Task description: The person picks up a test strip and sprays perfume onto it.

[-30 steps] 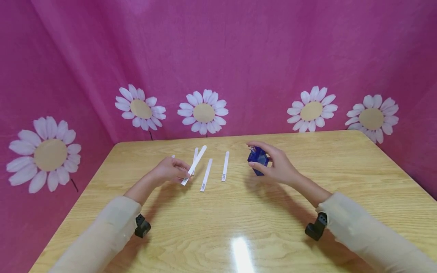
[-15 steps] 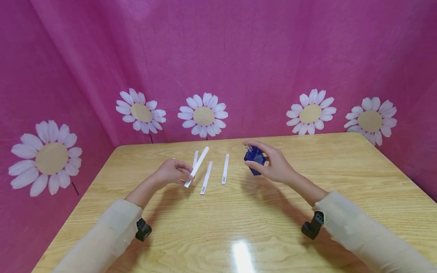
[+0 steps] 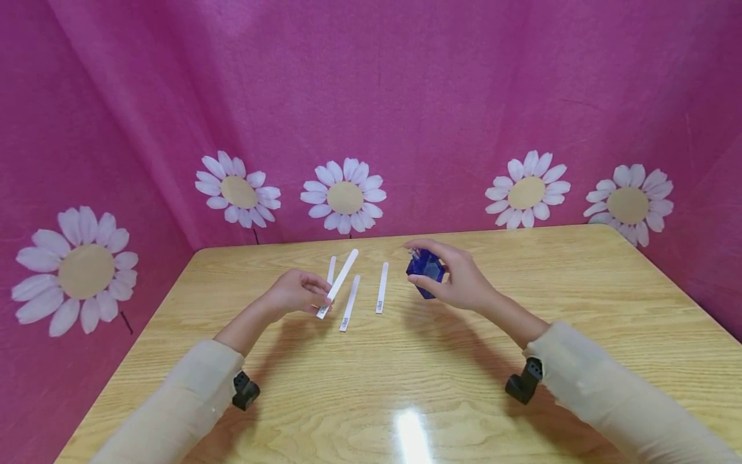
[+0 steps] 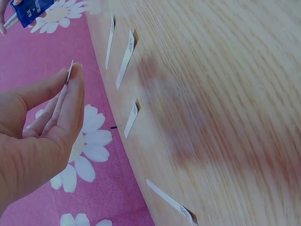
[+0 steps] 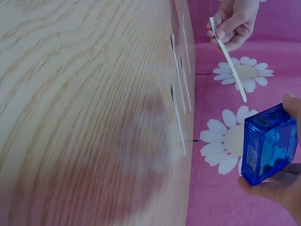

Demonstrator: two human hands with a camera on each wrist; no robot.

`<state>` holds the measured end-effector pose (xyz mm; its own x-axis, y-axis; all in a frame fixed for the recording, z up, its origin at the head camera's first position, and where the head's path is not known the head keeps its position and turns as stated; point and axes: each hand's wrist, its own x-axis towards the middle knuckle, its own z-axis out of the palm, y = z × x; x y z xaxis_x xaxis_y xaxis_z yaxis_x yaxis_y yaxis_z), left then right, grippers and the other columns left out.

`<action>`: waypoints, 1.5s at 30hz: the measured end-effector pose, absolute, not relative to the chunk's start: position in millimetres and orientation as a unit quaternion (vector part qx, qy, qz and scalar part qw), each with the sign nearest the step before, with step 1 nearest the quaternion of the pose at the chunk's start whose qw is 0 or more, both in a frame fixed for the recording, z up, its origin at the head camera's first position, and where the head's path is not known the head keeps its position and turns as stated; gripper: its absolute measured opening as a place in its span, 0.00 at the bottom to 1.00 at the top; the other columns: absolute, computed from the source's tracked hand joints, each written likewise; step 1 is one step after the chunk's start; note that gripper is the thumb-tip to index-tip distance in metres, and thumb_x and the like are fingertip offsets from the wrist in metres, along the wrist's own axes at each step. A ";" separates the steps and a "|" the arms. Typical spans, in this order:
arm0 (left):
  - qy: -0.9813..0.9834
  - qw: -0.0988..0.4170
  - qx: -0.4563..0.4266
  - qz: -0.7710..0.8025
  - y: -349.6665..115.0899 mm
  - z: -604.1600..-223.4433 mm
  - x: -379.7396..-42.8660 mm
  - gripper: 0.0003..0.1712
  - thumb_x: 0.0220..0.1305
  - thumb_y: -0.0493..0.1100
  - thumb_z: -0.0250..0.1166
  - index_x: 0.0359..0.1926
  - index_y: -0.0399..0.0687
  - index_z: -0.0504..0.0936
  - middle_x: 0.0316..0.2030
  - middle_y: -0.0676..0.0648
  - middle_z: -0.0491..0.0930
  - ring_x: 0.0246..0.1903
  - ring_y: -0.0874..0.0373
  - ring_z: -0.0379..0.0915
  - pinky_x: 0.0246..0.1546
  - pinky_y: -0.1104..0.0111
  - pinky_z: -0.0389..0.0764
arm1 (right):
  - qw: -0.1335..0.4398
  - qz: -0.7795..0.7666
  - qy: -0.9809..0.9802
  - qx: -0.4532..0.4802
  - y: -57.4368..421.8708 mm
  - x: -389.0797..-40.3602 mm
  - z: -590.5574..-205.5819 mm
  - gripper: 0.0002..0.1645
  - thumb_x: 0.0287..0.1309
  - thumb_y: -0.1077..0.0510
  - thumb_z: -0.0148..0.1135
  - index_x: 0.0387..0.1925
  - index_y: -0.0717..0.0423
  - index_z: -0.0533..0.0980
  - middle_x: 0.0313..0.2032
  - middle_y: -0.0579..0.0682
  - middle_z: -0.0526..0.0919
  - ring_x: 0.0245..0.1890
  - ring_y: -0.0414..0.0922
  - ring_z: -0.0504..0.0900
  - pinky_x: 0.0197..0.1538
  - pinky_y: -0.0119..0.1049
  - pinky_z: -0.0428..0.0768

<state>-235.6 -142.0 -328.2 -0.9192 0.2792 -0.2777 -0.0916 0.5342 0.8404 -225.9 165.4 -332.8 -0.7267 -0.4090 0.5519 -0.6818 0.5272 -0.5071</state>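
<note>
One bottle (image 3: 426,269) moved left, one held strip (image 3: 341,277), four lying strips (image 3: 382,287)

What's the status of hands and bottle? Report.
Left hand pinches white strip. Right hand grips blue bottle. Both aloft, apart. Nothing visible between them.

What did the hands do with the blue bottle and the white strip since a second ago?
The right hand moved the blue bottle left, and the left hand moved its white strip slightly right, so they're closer together. Nothing was picked up or let go. The strips seen lying on the table stayed put.
</note>
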 end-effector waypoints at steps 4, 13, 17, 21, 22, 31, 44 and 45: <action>0.849 0.194 0.060 0.488 -140.8 -327.2 -234.7 0.16 0.61 0.30 0.63 0.49 0.27 0.77 0.35 0.40 0.86 0.30 0.63 0.82 0.42 0.62 0.86 | 0.202 0.357 -0.851 0.328 160.7 -225.8 -331.2 0.28 0.54 0.56 0.69 0.58 0.49 0.74 0.52 0.54 0.82 0.42 0.46 0.82 0.39 0.40 0.83; 0.848 0.191 0.054 0.492 -138.4 -325.7 -233.6 0.16 0.59 0.30 0.65 0.49 0.28 0.78 0.30 0.46 0.86 0.28 0.63 0.82 0.39 0.64 0.86 | 0.215 0.347 -0.858 0.310 154.7 -226.5 -332.6 0.27 0.52 0.53 0.71 0.55 0.48 0.75 0.49 0.52 0.84 0.44 0.46 0.84 0.47 0.43 0.83; 0.846 0.191 0.056 0.495 -137.7 -326.8 -234.8 0.15 0.59 0.30 0.64 0.48 0.28 0.78 0.29 0.46 0.85 0.28 0.63 0.82 0.38 0.64 0.86 | 0.212 0.351 -0.861 0.301 154.5 -225.0 -331.4 0.29 0.52 0.53 0.71 0.57 0.50 0.75 0.51 0.52 0.84 0.45 0.47 0.84 0.46 0.44 0.84; 0.843 0.190 0.059 0.500 -137.2 -327.6 -235.3 0.15 0.59 0.29 0.63 0.48 0.27 0.77 0.31 0.44 0.86 0.27 0.63 0.81 0.38 0.64 0.86 | 0.211 0.351 -0.863 0.298 154.5 -223.9 -330.5 0.31 0.52 0.53 0.71 0.58 0.51 0.74 0.53 0.52 0.83 0.48 0.49 0.84 0.48 0.47 0.83; 0.844 0.190 0.059 0.499 -137.2 -327.4 -235.1 0.15 0.59 0.29 0.63 0.48 0.27 0.77 0.31 0.44 0.86 0.27 0.63 0.81 0.38 0.64 0.86 | 0.211 0.349 -0.863 0.298 154.5 -223.5 -330.5 0.31 0.52 0.53 0.71 0.58 0.51 0.74 0.53 0.52 0.83 0.48 0.49 0.84 0.48 0.47 0.83; 0.850 0.190 0.047 0.490 -137.4 -325.2 -232.2 0.15 0.59 0.30 0.64 0.48 0.28 0.78 0.32 0.43 0.86 0.28 0.63 0.82 0.38 0.65 0.86 | 0.219 0.340 -0.866 0.294 155.7 -219.6 -333.6 0.28 0.50 0.53 0.72 0.55 0.50 0.76 0.47 0.52 0.86 0.41 0.47 0.84 0.44 0.44 0.83; 0.862 0.187 0.049 0.469 -148.3 -326.1 -232.9 0.16 0.60 0.31 0.64 0.49 0.27 0.77 0.37 0.37 0.85 0.30 0.63 0.81 0.40 0.64 0.86 | 0.230 0.335 -0.870 0.278 171.8 -216.0 -337.7 0.31 0.53 0.54 0.71 0.60 0.49 0.73 0.54 0.53 0.83 0.39 0.44 0.83 0.38 0.36 0.81; 0.864 0.185 0.047 0.466 -150.4 -326.1 -232.8 0.16 0.60 0.31 0.64 0.49 0.27 0.77 0.37 0.38 0.85 0.29 0.63 0.80 0.40 0.64 0.86 | 0.230 0.333 -0.871 0.277 173.7 -215.7 -337.8 0.32 0.53 0.54 0.71 0.60 0.49 0.73 0.54 0.54 0.83 0.38 0.44 0.83 0.37 0.36 0.80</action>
